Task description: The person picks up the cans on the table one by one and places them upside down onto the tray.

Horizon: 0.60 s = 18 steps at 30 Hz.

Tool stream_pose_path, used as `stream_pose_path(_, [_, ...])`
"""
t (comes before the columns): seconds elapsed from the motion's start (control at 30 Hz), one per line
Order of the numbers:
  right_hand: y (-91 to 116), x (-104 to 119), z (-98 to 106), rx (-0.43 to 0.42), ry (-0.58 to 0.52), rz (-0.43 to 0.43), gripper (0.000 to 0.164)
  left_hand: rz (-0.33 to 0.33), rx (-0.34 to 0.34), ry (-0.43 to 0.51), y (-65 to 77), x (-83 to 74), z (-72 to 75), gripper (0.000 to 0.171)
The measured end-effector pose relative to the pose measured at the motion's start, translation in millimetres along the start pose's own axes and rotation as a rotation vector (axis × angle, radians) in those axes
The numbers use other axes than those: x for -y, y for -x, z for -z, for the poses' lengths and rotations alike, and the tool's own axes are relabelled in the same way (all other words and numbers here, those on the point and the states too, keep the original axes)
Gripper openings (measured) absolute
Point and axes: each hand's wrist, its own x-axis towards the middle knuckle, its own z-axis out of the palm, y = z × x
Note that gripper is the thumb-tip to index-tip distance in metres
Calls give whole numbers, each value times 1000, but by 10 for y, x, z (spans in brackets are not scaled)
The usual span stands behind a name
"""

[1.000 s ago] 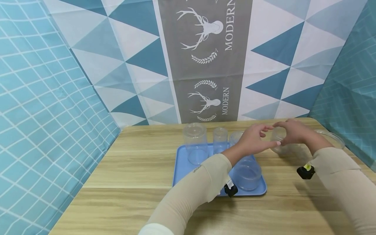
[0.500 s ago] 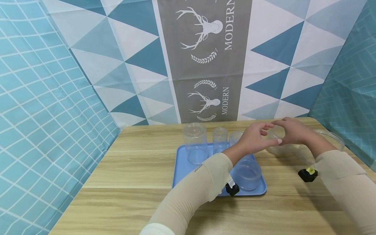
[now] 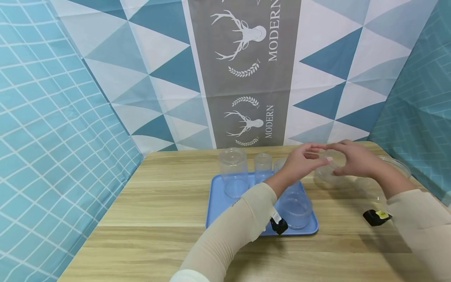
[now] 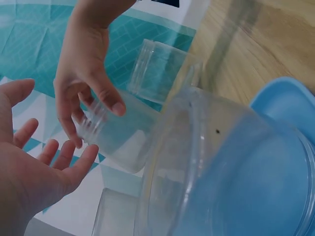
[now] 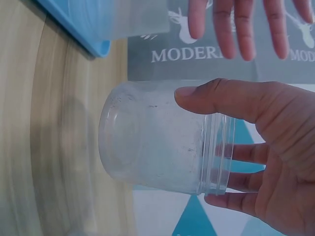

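My right hand (image 3: 357, 158) grips a clear wide-mouthed jar (image 5: 152, 137) near its ridged rim, thumb on one side and fingers on the other. The jar stands out to the right of the blue tray (image 3: 220, 203), its rim up; whether its base touches the table is hard to tell. Close by on the left is my left hand (image 3: 299, 162), reaching over the tray with its fingers spread and holding nothing, as the left wrist view shows. On the tray are a tall clear jar (image 3: 234, 172), a slim clear jar (image 3: 263, 168) and a wide clear jar (image 3: 296, 211).
Another clear jar (image 4: 160, 71) stands on the table beyond my right hand. A large clear round container (image 3: 399, 166) is at the right, partly behind the right forearm. Wooden tabletop (image 3: 151, 203) extends left of the tray, and patterned cloth (image 3: 246, 90) hangs behind.
The jar has shifted slightly left toward the tray with my right hand, whose forearm has swung to the right. My left hand has stayed almost in place, its fingers a little more bent.
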Motion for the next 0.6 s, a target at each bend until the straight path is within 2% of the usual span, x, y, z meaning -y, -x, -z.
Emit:
stream_pose_path(0.27, [102,137,113,-41,-18,-8,79,59,-29,281,-33,-21,20,36])
stream_pose_path(0.37, [143,189,163,-66,-18,-13,77,77,-47,343,-46,-35,24,33])
stream_pose_path(0.6, [219,235,284,-107,15,24,75,113,-83,414,-60,-64,17,29])
